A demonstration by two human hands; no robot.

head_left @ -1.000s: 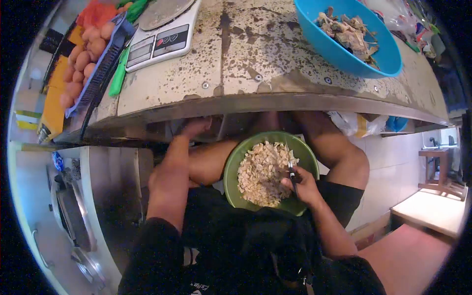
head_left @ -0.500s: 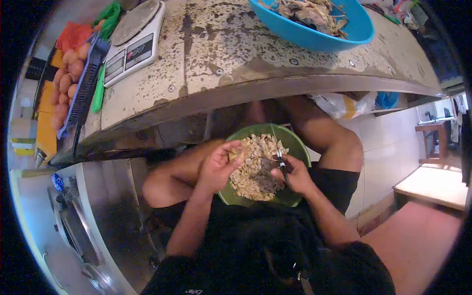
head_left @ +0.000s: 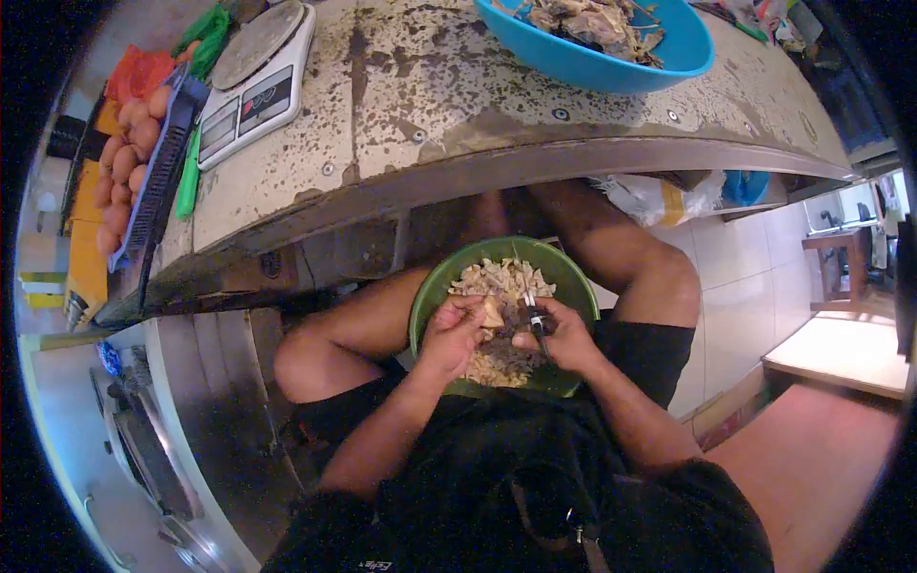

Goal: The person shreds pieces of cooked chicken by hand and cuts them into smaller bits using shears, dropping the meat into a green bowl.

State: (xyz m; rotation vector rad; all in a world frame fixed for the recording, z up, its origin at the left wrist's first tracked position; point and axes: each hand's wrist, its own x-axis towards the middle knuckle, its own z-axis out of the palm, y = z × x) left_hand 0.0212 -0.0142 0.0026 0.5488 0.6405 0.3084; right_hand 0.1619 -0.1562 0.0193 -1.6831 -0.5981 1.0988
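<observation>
Both hands over the green bowl (head_left: pixel 581 277), which sits between the person's legs, below the counter (head_left: pixel 439 86).

Left hand (head_left: pixel 451 339): fingers nearly closed, pinching a pale piece (head_left: pixel 493 313) by its edge, above the bowl's contents. Right hand (head_left: pixel 570 344): fingers curled round a black-handled tool (head_left: pixel 537 323), light end pointing away from the body; knife or scissors, cannot tell.

Handling, by judgement: pale piece looks light, soft, perhaps slippery, liable to tear if squeezed. Best held at the outer edge, away from the tool's light end. Tool seems stiff and light; handle is the place to grip, and damp fingers might slide on it.

Containers: green bowl wide, holding many small pale chopped pieces (head_left: pixel 506 277), loose and uneven; darker patch near the middle, too blurred to read. Blue bowl (head_left: pixel 611 76) on the counter holds bony-looking scraps (head_left: pixel 602 29), some thin bits poking up. Blue-violet tray (head_left: pixel 158 191) at the counter's left holds brown eggs (head_left: pixel 124 164), close together. White scale (head_left: pixel 256 100) just beside it.
</observation>
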